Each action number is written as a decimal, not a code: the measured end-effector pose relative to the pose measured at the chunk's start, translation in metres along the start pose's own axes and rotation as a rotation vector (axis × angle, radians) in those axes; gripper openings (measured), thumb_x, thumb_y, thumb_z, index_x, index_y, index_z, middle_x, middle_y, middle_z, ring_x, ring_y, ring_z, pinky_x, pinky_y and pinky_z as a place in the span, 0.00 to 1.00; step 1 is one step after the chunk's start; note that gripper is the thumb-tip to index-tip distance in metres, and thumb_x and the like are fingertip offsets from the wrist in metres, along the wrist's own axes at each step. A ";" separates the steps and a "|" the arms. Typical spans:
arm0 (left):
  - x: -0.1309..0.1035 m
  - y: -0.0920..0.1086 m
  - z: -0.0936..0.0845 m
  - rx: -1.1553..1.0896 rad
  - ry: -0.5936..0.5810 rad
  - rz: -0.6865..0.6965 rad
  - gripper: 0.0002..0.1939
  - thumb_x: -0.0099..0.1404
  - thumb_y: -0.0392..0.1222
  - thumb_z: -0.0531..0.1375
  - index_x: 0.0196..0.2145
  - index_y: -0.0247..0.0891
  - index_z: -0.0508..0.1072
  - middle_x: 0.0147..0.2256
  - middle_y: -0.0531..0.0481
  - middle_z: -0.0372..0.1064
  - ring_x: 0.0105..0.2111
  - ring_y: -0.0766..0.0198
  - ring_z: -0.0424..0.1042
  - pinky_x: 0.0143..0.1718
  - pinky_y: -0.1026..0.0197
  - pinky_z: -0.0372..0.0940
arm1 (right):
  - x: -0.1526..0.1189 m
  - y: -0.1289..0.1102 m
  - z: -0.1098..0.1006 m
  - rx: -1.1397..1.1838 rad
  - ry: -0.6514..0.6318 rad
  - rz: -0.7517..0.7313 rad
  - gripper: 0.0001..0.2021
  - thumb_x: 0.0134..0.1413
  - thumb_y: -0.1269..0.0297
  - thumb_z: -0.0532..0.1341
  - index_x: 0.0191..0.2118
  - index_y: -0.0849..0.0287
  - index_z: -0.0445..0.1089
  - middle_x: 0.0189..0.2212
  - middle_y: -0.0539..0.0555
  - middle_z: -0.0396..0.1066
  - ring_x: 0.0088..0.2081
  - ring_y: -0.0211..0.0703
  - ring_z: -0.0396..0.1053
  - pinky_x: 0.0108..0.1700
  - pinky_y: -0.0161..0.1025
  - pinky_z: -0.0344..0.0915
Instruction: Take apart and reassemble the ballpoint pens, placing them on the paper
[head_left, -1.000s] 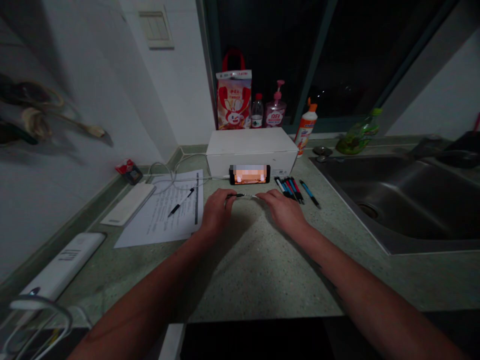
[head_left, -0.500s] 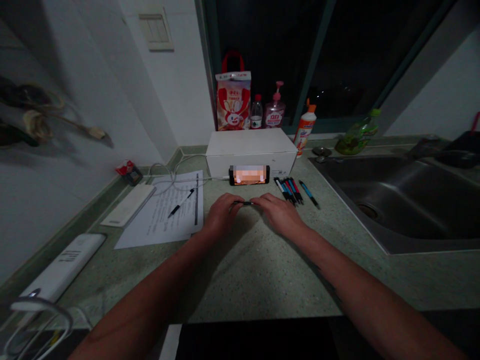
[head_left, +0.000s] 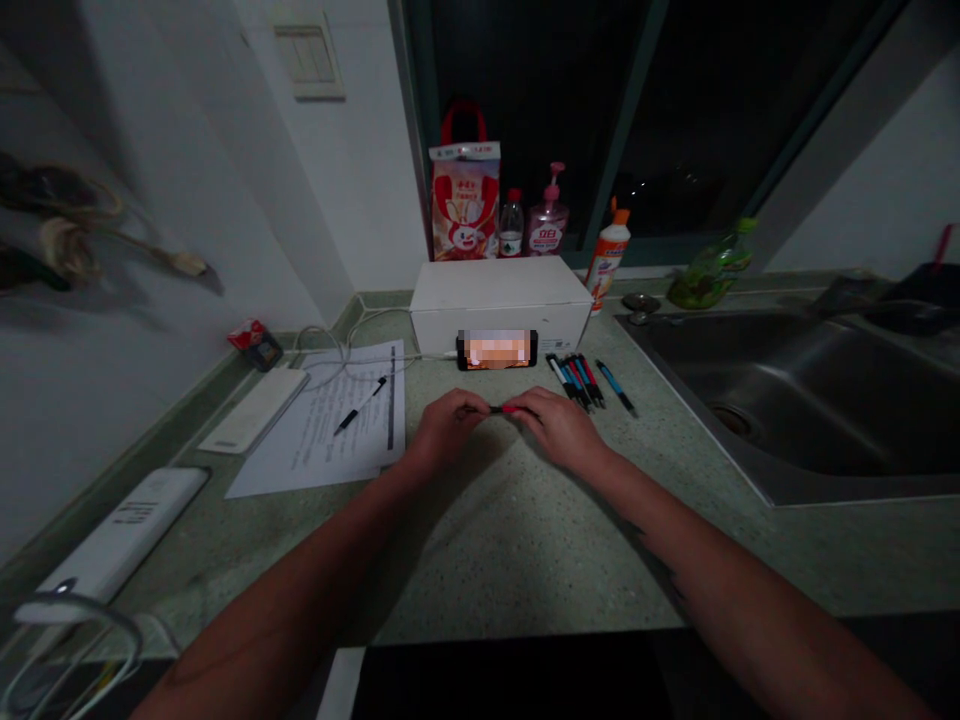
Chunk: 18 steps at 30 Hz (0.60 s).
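Over the middle of the counter, my left hand [head_left: 448, 428] and my right hand [head_left: 559, 424] pinch a pen [head_left: 497, 409] between them, one at each side. It lies roughly level; a dark stretch and a red part near my right fingers show, while its ends are hidden by the fingers. Just beyond my hands a phone [head_left: 497, 350] leans sideways against a white box [head_left: 501, 285]. To the right of my right hand lies a group of several pens [head_left: 576, 381], with a single blue pen [head_left: 616, 388] beside it. Left of my left hand, a white-and-black pen [head_left: 361, 405] rests on a printed sheet [head_left: 315, 455].
A metal sink [head_left: 810, 400] takes up the right side. Bottles and a red bag [head_left: 465, 205] stand behind the box. On the left are a white flat box [head_left: 255, 410], a power strip [head_left: 124, 540], a small red-and-black packet [head_left: 255, 343] and a charging cable [head_left: 345, 345].
My fingers have shifted along the pen, so a red part now shows by my right fingers. Both hands stay in nearly the same place; the other things have not moved.
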<state>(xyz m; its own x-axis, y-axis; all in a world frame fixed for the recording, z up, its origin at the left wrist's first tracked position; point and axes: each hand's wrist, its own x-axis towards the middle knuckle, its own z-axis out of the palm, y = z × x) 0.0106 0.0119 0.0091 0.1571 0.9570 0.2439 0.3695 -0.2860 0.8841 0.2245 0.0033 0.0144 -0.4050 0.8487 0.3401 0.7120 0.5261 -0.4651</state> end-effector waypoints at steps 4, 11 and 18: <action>0.000 -0.002 -0.001 0.048 0.018 0.043 0.05 0.59 0.36 0.62 0.30 0.41 0.78 0.36 0.49 0.79 0.38 0.60 0.76 0.45 0.55 0.69 | 0.000 -0.001 -0.001 0.018 -0.011 -0.052 0.11 0.70 0.67 0.57 0.49 0.56 0.77 0.42 0.56 0.77 0.45 0.46 0.74 0.46 0.40 0.67; -0.001 -0.002 0.000 0.067 -0.010 -0.018 0.03 0.61 0.38 0.63 0.33 0.41 0.79 0.34 0.50 0.79 0.35 0.60 0.76 0.42 0.57 0.69 | -0.001 -0.001 0.002 -0.044 -0.035 -0.018 0.13 0.71 0.65 0.54 0.49 0.56 0.77 0.41 0.56 0.77 0.44 0.46 0.74 0.45 0.41 0.66; 0.001 -0.007 -0.002 0.113 -0.023 0.179 0.03 0.60 0.35 0.63 0.30 0.41 0.78 0.34 0.50 0.78 0.38 0.59 0.75 0.47 0.54 0.69 | 0.000 -0.005 0.002 -0.031 -0.083 0.014 0.14 0.71 0.67 0.53 0.49 0.57 0.76 0.42 0.56 0.76 0.44 0.46 0.74 0.45 0.39 0.65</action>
<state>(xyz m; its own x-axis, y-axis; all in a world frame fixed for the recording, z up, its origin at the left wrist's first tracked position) 0.0065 0.0150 0.0033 0.2497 0.8896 0.3825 0.4343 -0.4559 0.7769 0.2202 0.0005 0.0148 -0.4398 0.8584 0.2639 0.7352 0.5129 -0.4432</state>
